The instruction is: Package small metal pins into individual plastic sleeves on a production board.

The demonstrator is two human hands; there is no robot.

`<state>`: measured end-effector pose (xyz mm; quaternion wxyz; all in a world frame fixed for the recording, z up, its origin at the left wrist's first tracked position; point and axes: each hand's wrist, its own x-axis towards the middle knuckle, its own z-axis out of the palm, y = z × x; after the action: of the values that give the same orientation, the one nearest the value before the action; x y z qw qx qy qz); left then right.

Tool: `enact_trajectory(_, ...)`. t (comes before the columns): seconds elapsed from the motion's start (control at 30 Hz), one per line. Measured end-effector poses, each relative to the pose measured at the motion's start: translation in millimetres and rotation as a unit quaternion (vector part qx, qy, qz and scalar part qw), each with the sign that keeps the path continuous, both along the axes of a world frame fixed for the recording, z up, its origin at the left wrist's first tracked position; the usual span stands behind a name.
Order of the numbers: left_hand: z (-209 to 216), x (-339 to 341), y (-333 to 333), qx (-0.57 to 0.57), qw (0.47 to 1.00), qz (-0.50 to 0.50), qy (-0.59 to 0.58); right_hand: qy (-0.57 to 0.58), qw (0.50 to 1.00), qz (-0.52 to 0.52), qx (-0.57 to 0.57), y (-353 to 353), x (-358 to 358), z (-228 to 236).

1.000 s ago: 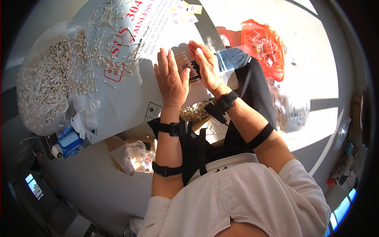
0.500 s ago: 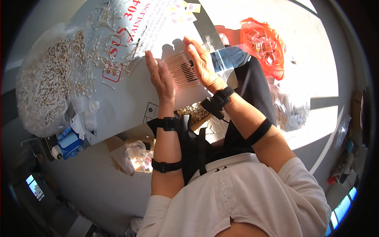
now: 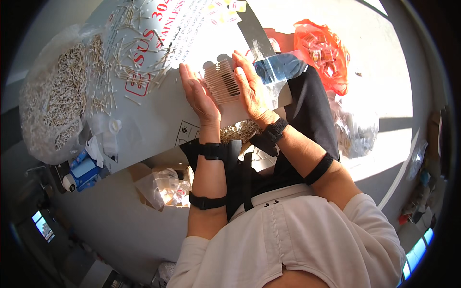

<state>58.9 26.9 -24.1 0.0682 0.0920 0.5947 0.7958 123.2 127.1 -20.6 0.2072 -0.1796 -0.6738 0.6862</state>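
Note:
A neat row of cotton swabs (image 3: 221,82) lies side by side on the grey-white tabletop (image 3: 156,132), between my two palms. My left hand (image 3: 200,99) stands on edge at the row's left end, fingers stretched out, its palm against or very near the swab tips. Facing it, my right hand (image 3: 252,91) is held straight at the other end, thumb along the near side of the fingers. Whether both palms touch the tips is hard to make out. Loose cotton swabs (image 3: 136,77) are scattered to the left.
A clear bag (image 3: 36,103) full of swabs sits at the left edge. Yellow-and-white cards (image 3: 221,15) lie at the far side. To the right are a bluish plastic container (image 3: 280,67) and a red bag (image 3: 342,62) of small packs. A cardboard box (image 3: 140,178) stands below.
Both hands have shifted slightly toward the near side, and the palms have drawn closer together. The row between them looks narrower and more even.

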Motion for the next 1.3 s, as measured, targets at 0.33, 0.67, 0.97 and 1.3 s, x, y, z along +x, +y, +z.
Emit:
enact_trajectory(0.33, 2.2, 2.3, -19.6, -0.064, 0.997, 0.027, 0.045, 0.045, 0.989, -0.027, -0.137, 9.2, -9.1, -8.5)
enact_trajectory(0.67, 9.7, 32.6, -42.6, -0.545, 0.789, -0.065, 0.276, 0.028, 0.979, -0.076, -0.185, 28.2, 41.1, -7.2)
enact_trajectory(0.97, 8.3, 48.3, -28.3, -0.613, 0.722, -0.054, 0.317, 0.0, 0.993, -0.012, 0.117, 26.9, 56.8, -3.7)
enact_trajectory(1.3, 0.8, 52.8, -29.6, -0.681, 0.656, -0.096, 0.309, -0.024, 0.948, 0.031, 0.316, 20.0, 48.2, -4.3)
